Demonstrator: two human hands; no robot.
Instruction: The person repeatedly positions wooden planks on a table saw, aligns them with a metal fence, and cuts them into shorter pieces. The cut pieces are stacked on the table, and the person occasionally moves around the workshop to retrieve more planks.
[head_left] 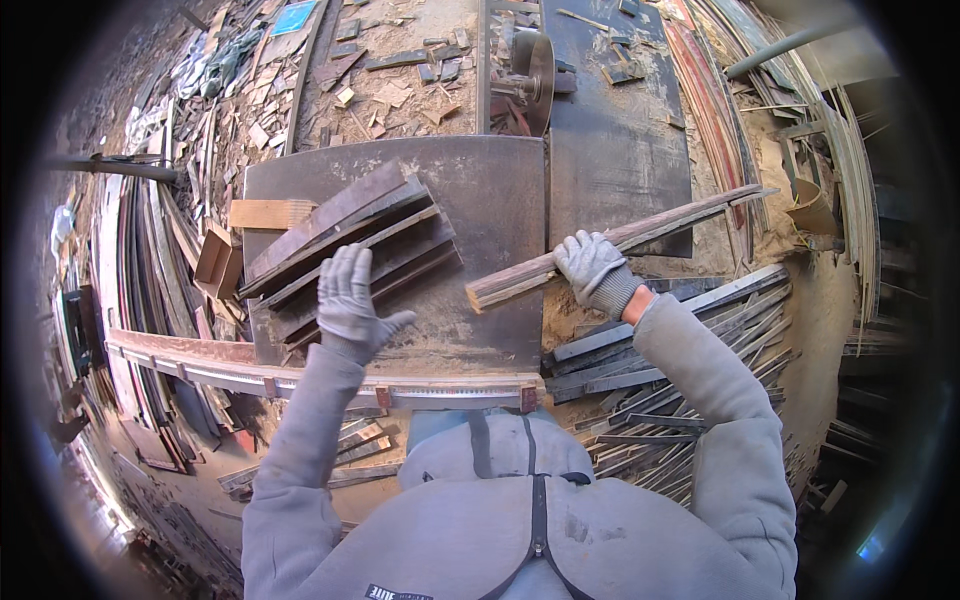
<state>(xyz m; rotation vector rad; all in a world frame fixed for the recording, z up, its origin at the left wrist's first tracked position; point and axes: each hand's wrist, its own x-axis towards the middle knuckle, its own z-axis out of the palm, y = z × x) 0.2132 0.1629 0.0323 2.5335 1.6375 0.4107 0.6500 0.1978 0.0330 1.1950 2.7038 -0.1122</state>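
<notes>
My right hand [592,268], in a grey work glove, is closed around long rough wooden strips [680,217]. They slant from the middle of the saw table up past its right side. My left hand [353,300], gloved the same way, is open with its fingers straight and thumb apart. It lies at the near edge of several dark boards [350,250] stacked at a slant on the brown table panel [480,200]; whether it presses on them I cannot tell. Beyond both hands stands a round saw blade [542,82].
A wooden rail with a measuring tape [330,384] runs along the table's near edge. A light wood block [268,213] sits beside the boards. Long strips [690,350] are piled below right, and more planks [150,250] at left. Offcuts and sawdust [400,95] cover the far side.
</notes>
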